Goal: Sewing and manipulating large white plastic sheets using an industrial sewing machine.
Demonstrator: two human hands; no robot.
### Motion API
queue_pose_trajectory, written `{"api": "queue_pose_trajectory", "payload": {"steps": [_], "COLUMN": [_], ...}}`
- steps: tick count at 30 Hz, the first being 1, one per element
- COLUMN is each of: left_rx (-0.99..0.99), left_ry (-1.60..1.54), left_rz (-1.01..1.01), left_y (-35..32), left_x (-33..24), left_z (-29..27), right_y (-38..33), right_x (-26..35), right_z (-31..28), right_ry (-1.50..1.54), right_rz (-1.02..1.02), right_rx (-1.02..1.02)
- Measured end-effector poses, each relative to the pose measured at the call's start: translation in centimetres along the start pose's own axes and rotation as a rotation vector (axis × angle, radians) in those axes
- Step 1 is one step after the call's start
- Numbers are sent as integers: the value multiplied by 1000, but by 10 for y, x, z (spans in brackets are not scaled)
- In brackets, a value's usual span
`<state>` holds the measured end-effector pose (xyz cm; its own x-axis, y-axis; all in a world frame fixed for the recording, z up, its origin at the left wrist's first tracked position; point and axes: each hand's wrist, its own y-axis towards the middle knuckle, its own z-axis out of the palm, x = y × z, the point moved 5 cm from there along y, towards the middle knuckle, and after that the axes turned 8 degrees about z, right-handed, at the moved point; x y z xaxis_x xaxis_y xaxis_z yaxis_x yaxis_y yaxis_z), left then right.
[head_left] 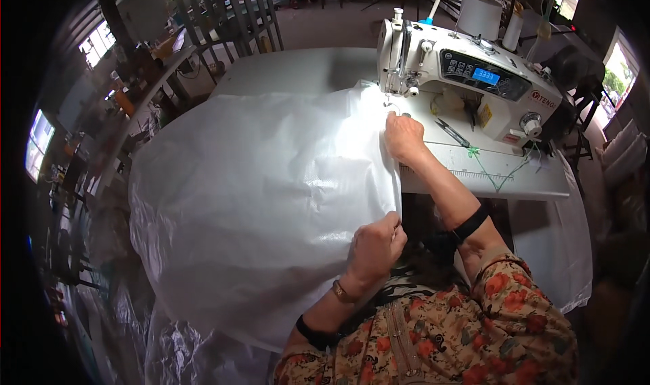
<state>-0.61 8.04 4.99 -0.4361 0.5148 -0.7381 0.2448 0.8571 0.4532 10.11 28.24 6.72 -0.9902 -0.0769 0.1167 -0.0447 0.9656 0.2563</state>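
A large sheet of white, slightly shiny plastic-like fabric spreads over the table and hangs toward my lap. Its right edge runs up to the needle area of a white sewing machine, under a bright light. My right hand is closed on that edge just in front of the needle, fingertips partly hidden. Nearer my body, my left hand pinches the same edge, pulling it fairly straight between the two hands. What lies beneath the sheet is hidden.
Thread snips lie on the machine bed, right of my right hand. Close by is a green cord on the table. A thread cone stands behind the machine. Grey metal racks stand at the back left. Clear plastic hangs at the lower left.
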Motion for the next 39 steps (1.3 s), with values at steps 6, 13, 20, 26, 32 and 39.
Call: {"api": "queue_pose_trajectory", "payload": {"steps": [6, 13, 20, 26, 32, 39], "left_rx": [-73, -91, -51, 32, -2, -88], "left_ry": [-134, -291, -554, -405, -287, -38], "left_rz": [-167, -324, -350, -335, -251, -86], "left_y": [-17, -26, -25, -24, -20, 18], "left_x": [18, 22, 33, 37, 26, 32], "left_z": [10, 15, 25, 25, 17, 16], "right_y": [-35, -29, -23, -24, -25, 4], "right_x": [3, -7, -3, 11, 23, 18], "right_z": [-3, -2, 1, -4, -5, 8], "right_ry": [38, 142, 72, -58, -135, -171], "right_rz": [51, 106, 45, -10, -130, -117], "right_rx": [34, -25, -77, 7, 80, -55]}}
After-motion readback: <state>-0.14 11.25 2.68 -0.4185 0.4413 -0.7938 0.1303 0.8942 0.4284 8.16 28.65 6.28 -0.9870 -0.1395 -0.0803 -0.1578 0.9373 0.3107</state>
